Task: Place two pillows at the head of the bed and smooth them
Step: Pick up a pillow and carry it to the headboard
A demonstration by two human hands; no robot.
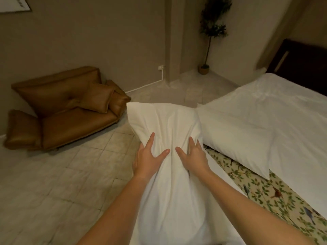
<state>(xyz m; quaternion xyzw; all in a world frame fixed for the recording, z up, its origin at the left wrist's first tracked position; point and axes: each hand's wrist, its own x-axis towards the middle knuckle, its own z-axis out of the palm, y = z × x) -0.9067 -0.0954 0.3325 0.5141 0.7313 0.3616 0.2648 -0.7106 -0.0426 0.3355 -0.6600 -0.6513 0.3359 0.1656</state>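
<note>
I hold a white pillow out in front of me, above the floor at the left side of the bed. My left hand grips its left half and my right hand its right half, fingers pressed into the fabric. A second white pillow lies on the bed, just right of the held one. The bed has a white cover and a leaf-and-bird patterned sheet showing along its near edge. The dark headboard stands at the far right.
A brown leather sofa with loose cushions stands against the wall at the left. A potted plant sits in the far corner beside a wall column. Tiled floor lies between the sofa and the bed.
</note>
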